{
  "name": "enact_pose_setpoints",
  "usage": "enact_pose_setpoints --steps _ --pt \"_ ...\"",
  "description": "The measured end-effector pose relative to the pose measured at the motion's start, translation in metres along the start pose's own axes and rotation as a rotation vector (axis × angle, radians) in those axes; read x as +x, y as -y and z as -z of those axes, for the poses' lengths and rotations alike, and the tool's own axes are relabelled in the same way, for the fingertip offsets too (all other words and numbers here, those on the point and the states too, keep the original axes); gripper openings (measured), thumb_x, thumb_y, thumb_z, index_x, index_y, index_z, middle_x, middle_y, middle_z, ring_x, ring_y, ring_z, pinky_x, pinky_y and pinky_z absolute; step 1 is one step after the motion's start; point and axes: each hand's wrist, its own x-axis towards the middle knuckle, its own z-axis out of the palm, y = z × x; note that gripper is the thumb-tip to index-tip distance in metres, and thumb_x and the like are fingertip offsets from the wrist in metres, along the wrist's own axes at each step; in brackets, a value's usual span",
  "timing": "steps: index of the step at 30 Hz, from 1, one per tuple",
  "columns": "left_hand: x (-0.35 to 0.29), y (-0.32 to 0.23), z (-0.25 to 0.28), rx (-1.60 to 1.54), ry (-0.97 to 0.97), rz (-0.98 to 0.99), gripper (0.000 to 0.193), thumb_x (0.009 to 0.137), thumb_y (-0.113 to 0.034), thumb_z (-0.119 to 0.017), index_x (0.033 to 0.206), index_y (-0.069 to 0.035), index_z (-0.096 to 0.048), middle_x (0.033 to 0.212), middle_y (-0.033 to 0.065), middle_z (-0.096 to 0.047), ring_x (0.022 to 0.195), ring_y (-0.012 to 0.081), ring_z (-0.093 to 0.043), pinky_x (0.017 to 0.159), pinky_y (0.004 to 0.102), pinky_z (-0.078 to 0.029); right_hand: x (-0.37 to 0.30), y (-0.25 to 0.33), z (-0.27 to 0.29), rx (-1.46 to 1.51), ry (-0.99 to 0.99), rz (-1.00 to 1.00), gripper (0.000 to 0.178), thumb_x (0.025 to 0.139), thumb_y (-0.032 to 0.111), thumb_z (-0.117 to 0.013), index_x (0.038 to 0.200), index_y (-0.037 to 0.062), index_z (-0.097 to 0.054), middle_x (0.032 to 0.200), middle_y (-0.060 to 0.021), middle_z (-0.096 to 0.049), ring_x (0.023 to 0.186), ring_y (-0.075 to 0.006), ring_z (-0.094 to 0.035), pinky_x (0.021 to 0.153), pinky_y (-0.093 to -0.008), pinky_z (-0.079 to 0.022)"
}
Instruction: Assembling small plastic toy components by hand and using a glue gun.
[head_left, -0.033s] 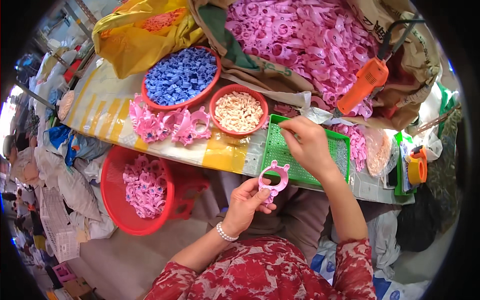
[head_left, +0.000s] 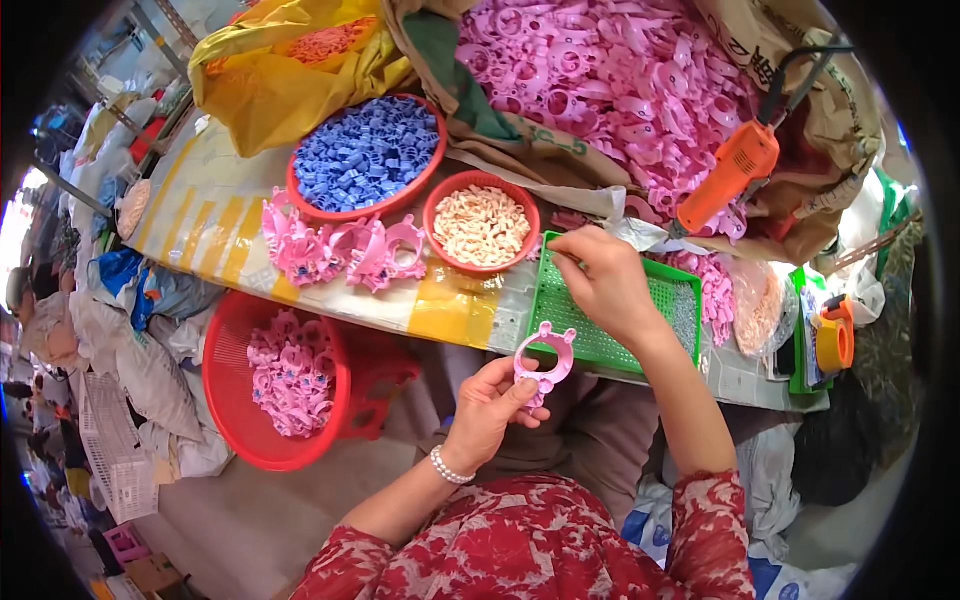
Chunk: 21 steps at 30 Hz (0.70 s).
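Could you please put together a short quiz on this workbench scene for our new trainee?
1. True or false: the left hand holds a pink ring-shaped part.
2. What fills the larger red bowl on the table? A. blue pieces B. green pieces C. black pieces
3. Which thing lies under the right hand?

Key:
1. True; the part is pinched between thumb and fingers.
2. A; the smaller red bowl beside it holds cream pieces.
3. The green tray, at the table's near edge.
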Motion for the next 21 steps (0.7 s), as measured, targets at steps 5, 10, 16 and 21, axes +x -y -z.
enact_pose_setpoints --steps 5,10,16,21 --pt "-0.008 -0.016 0.013 -0.002 -0.050 -0.066 0.031 0.087 -0.013 -0.061 0.115 -0.003 -0.054 0.089 0.0072 -0.063 0.071 0.0154 -0.065 0.058 0.0234 -0.056 0.045 0.000 -0.034 -0.096 0.126 0.067 0.010 0.078 0.007 -0.057 0.084 0.0020 -0.064 0.079 -0.0156 -0.061 0.078 -0.0334 -0.059 0.068 -0.0418 -0.046" --pt "-0.006 -0.017 0.025 -0.016 -0.021 -0.108 0.031 0.088 -0.012 -0.060 0.117 -0.004 -0.052 0.095 0.0141 -0.065 0.074 0.0204 -0.067 0.060 0.0258 -0.058 0.069 0.000 -0.060 -0.294 0.298 0.070 0.011 0.072 0.011 -0.057 0.074 0.0019 -0.064 0.072 -0.0171 -0.061 0.074 -0.0354 -0.060 0.067 -0.0451 -0.047" --pt "-0.005 -0.024 0.026 -0.058 0.025 -0.125 0.034 0.086 -0.007 -0.059 0.119 -0.002 -0.050 0.098 0.0159 -0.064 0.077 0.0211 -0.067 0.064 0.0268 -0.058 0.081 0.008 -0.079 -0.546 0.459 -0.011 0.011 0.068 0.011 -0.059 0.070 0.0018 -0.065 0.076 -0.0199 -0.063 0.075 -0.0353 -0.061 0.068 -0.0450 -0.049" --pt "-0.005 -0.023 0.026 -0.052 0.031 -0.129 0.034 0.086 -0.005 -0.058 0.119 -0.002 -0.051 0.097 0.0160 -0.064 0.077 0.0210 -0.067 0.064 0.0269 -0.058 0.078 -0.010 -0.081 -0.451 0.393 0.023 0.009 0.066 0.009 -0.058 0.070 0.0041 -0.065 0.071 -0.0171 -0.063 0.071 -0.0345 -0.061 0.067 -0.0436 -0.049"
